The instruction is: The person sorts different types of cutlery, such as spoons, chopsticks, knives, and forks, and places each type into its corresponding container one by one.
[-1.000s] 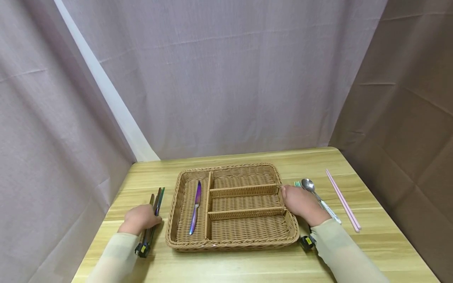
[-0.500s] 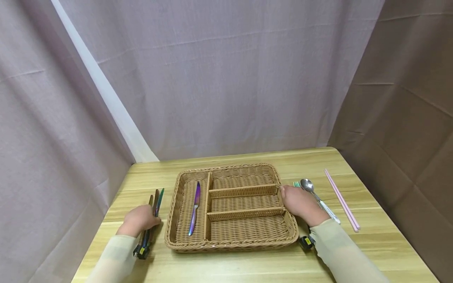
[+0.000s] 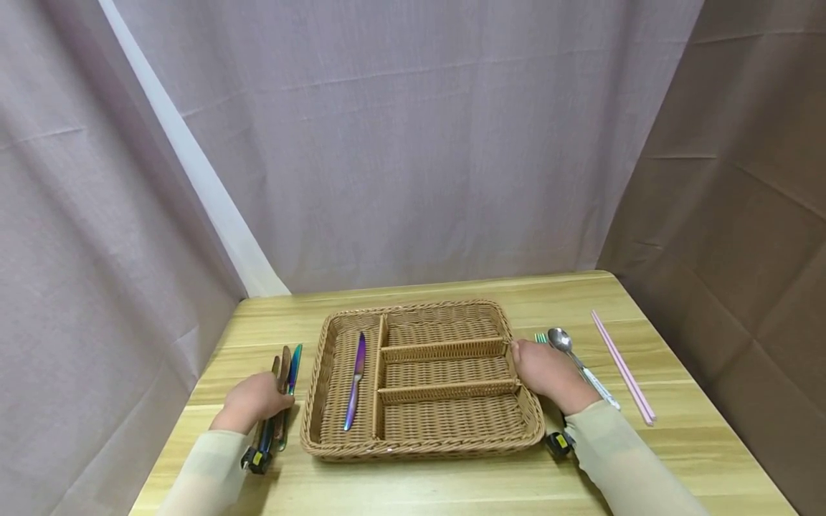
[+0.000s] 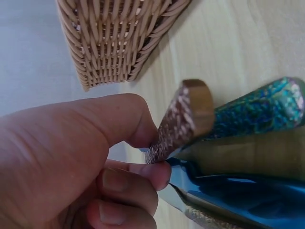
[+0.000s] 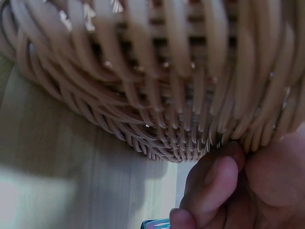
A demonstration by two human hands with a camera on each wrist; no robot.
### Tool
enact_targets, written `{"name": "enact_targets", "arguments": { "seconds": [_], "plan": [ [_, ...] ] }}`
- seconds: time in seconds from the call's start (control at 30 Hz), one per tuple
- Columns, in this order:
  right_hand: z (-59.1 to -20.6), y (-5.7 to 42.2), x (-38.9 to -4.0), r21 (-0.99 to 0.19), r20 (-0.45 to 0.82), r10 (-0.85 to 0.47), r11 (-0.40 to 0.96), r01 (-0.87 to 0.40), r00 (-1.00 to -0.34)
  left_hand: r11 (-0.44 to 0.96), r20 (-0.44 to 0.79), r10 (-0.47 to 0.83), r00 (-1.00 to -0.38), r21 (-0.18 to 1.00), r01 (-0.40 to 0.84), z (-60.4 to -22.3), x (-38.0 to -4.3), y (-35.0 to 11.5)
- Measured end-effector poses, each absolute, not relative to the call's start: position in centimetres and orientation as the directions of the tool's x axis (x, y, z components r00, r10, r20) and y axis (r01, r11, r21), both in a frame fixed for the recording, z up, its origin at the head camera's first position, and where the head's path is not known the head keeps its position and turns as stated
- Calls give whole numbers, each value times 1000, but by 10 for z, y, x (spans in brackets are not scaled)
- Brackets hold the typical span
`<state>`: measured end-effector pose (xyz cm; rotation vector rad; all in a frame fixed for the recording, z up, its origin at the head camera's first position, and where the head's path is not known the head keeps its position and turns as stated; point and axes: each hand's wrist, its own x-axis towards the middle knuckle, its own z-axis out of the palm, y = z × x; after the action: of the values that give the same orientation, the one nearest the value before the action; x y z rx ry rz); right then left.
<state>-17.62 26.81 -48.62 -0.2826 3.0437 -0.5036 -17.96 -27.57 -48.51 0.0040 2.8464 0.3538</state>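
Observation:
At the left of the table, my left hand (image 3: 254, 398) pinches the copper, glitter-flecked handle of a knife (image 4: 178, 119) between thumb and index finger. Right beside it lie a knife with a teal glittery handle (image 4: 259, 109) and a shiny blue piece of cutlery (image 4: 233, 191). In the head view their blades point away from me, partly covered by the hand. My right hand (image 3: 548, 369) grips the right rim of a wicker tray (image 3: 422, 450), fingers under the edge and thumb on top. A purple knife (image 3: 355, 380) lies in the tray's long left compartment.
Dividers (image 3: 445, 349) split the tray's right side into 3 compartments. Beyond my right hand lie a teal-tined fork (image 3: 540, 337), a spoon (image 3: 560, 340) and pink chopsticks (image 3: 622, 367). Curtains (image 3: 426, 165) hang behind the table.
The knives at my left hand have spread apart; the teal-blue one has shifted slightly right of the copper one. The right hand and the tray stay in place.

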Motion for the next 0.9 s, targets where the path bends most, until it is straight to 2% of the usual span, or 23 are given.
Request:
{"name": "enact_targets", "arguments": {
  "seconds": [0.4,0.7,0.9],
  "plan": [
    [-489,270,-177,-317,-6,-194,931,-182,-981,966,-230,56,-972,260,-6,-475,-184,-275],
    [-487,269,-177,-325,-9,-191,929,-178,-982,973,-160,101,-982,222,64,-455,-191,-263],
    [-489,269,-178,-331,-8,-197,925,-184,-980,965,-151,111,-982,251,70,-444,-190,-251]
  ]
}}
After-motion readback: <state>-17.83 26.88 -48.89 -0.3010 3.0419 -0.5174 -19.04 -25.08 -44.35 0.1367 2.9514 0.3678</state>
